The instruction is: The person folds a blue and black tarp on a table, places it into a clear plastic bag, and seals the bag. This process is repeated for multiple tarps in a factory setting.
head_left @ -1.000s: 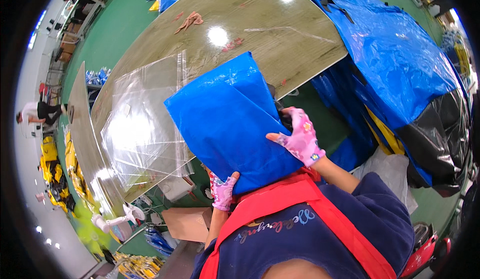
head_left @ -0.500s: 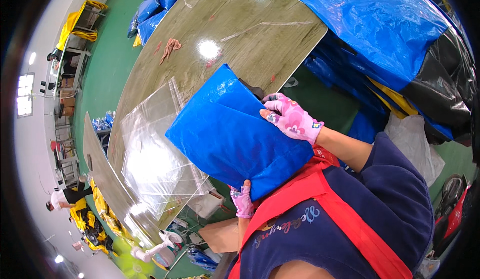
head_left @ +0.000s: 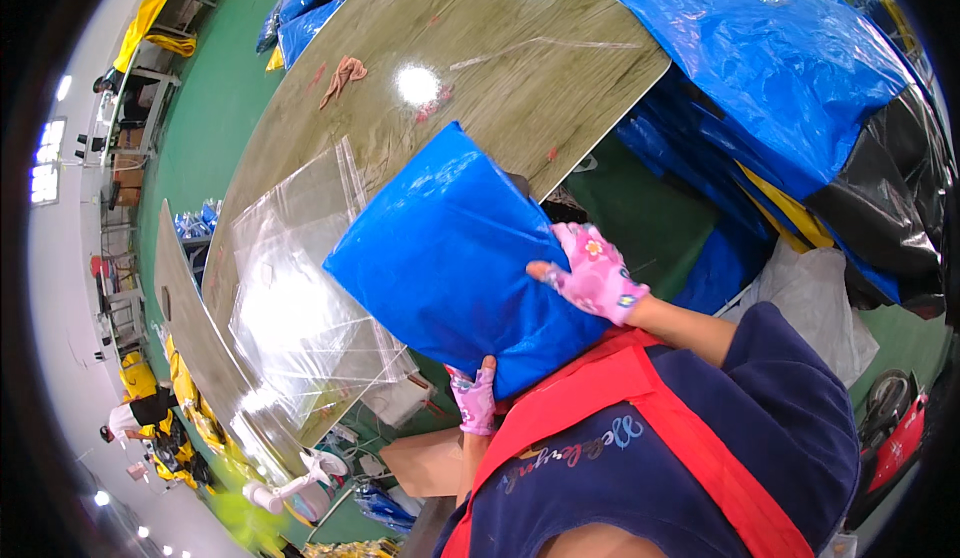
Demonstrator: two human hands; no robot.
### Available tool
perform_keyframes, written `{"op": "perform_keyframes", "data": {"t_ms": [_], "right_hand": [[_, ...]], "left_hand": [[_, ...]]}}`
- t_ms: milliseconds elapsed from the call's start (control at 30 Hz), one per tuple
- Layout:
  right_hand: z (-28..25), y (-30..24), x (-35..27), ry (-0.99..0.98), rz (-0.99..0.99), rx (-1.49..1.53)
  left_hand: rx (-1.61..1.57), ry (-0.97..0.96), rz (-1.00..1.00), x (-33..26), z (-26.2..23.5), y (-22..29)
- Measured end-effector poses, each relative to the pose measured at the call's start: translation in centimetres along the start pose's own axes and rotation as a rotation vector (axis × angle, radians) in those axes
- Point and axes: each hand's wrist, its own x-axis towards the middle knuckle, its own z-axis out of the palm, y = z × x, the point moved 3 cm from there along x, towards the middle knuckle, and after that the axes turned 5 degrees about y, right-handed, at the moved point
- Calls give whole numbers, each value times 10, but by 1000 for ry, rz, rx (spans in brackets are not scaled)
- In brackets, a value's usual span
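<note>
Both my hands wear pink flowered gloves with bare thumb tips. Between them is a folded blue plastic sheet, a flat, roughly square bundle held over the table's near edge. My left hand grips its near lower corner, thumb on top and fingers hidden beneath. At the right edge, my right hand is closed on the bundle, with its thumb lying across the top face. Something dark sticks out past the far right edge, partly covered by the sheet.
Clear plastic bags lie on the wood-patterned table, left of the bundle. A brown cloth rests farther back. Large blue sheeting is piled at the right. A cardboard box and a white fan stand lower left.
My right hand has slid nearer along the bundle's right edge, its pinching fingers now spread more along it. The bundle has turned slightly and lies flatter. My left hand keeps its corner.
</note>
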Motion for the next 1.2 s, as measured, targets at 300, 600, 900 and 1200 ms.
{"op": "perform_keyframes", "data": {"t_ms": [300, 600, 900, 1200], "right_hand": [[40, 53, 43, 123, 29, 575], [-2, 26, 42, -499, 174, 898], [-32, 79, 29, -275, 296, 850], [-25, 88, 45, -313, 135, 827]], "left_hand": [[1092, 258, 1286, 37, 34, 216], [1133, 84, 998, 161, 66, 251], [640, 93, 644, 421, 151, 333], [680, -278, 935, 262, -78, 220]]}}
